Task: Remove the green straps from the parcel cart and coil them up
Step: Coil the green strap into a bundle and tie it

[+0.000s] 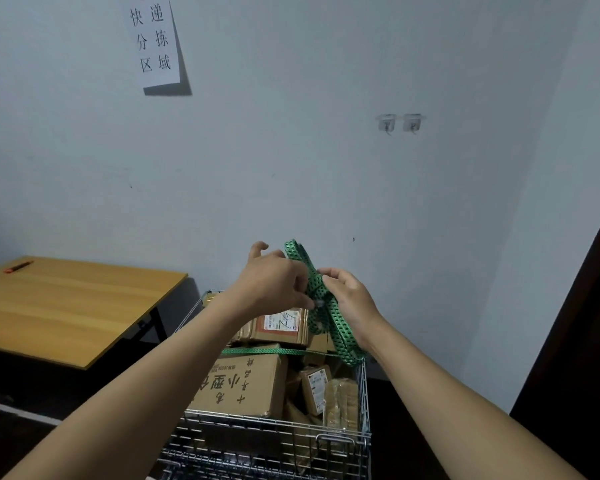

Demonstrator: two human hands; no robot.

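1. Loops of green black-dotted woven strap (pixel 342 341) hang above the silver wire parcel cart (pixel 362 396), lifted clear for winding.
2. My left hand (pixel 274 282) pinches the bundle's middle, and my right hand (pixel 350 299) has its fingers curled round it, keeping the coils together.
3. One second green strap (pixel 278 351) lies stretched across the brown cardboard parcels (pixel 236 386).

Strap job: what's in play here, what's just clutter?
In play: coiled strap, gripped by left hand and right hand; second strap stretched across the cart.
Lying about: table, red pen, wall sign, two hooks.
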